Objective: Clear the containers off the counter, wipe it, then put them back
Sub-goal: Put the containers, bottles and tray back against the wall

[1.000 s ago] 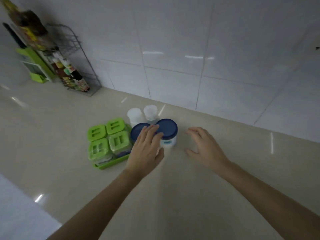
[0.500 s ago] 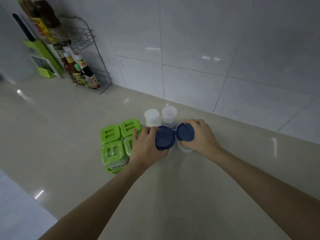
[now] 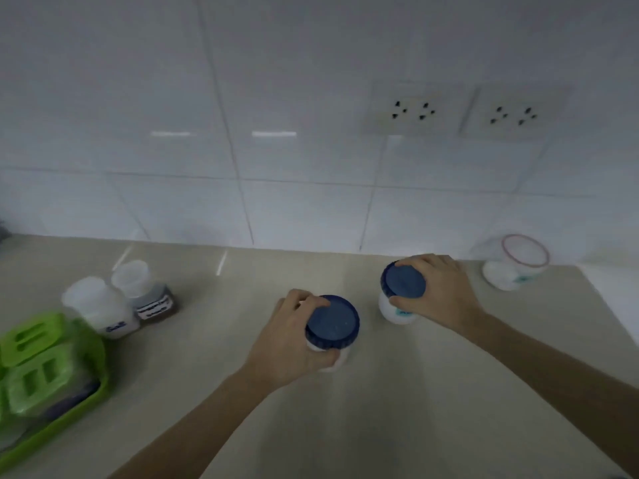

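Note:
My left hand [image 3: 290, 344] grips a white jar with a dark blue lid [image 3: 332, 322] over the middle of the beige counter [image 3: 221, 340]. My right hand [image 3: 439, 292] grips a second blue-lidded white jar [image 3: 403, 281], further right and nearer the wall. Whether either jar touches the counter I cannot tell. Two small white-capped jars [image 3: 103, 305] stand at the left, one with a dark fill. A green tray [image 3: 72, 416] with green-lidded containers [image 3: 38, 371] sits at the left edge.
A clear cup-like container with a pink rim [image 3: 518, 262] stands at the back right, close to the counter's right end. The tiled wall [image 3: 276, 98] carries two sockets [image 3: 411, 108] above the counter.
Both hands closed on the blue-lidded jars and carried them rightward, away from the green tray and the small jars. The view swung right, bringing the sockets and the pink-rimmed container into sight.

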